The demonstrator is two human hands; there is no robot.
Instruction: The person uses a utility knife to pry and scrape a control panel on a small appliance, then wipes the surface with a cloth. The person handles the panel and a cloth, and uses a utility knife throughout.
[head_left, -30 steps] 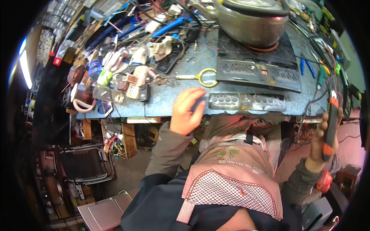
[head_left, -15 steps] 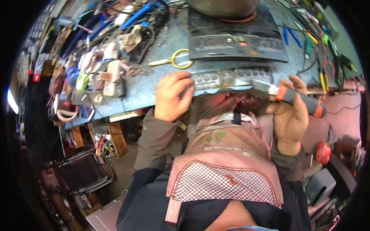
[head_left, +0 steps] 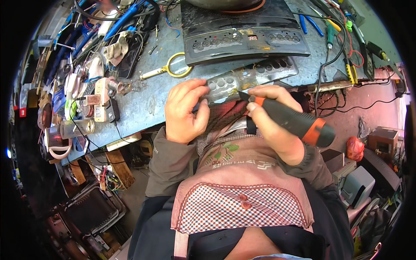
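Observation:
A thin, see-through panel strip [head_left: 249,78] with rows of round button marks lies at the table's near edge, worn and brownish in the middle. My left hand [head_left: 186,108] grips its left end, fingertips on the far side and thumb at the near corner. In my right hand [head_left: 277,117] is a knife [head_left: 299,120] with a thick black-and-orange handle. Its dark, pointed blade meets the strip's near edge; exact contact is hard to tell. Beyond the strip stands a black induction cooker [head_left: 242,41] with knob-like marks and a small red display.
A yellow magnifying glass [head_left: 173,66] lies left of the cooker. Phones, chargers and a glass jar [head_left: 78,128] crowd the table's left side. Blue-handled pliers [head_left: 310,24], a green screwdriver [head_left: 330,34] and cables lie at the right. A pot [head_left: 221,3] sits on the cooker.
My right hand has moved left and turned over, bringing the knife's blade to the strip's near edge. My left hand stays at the strip's left end. The whole view has shifted slightly.

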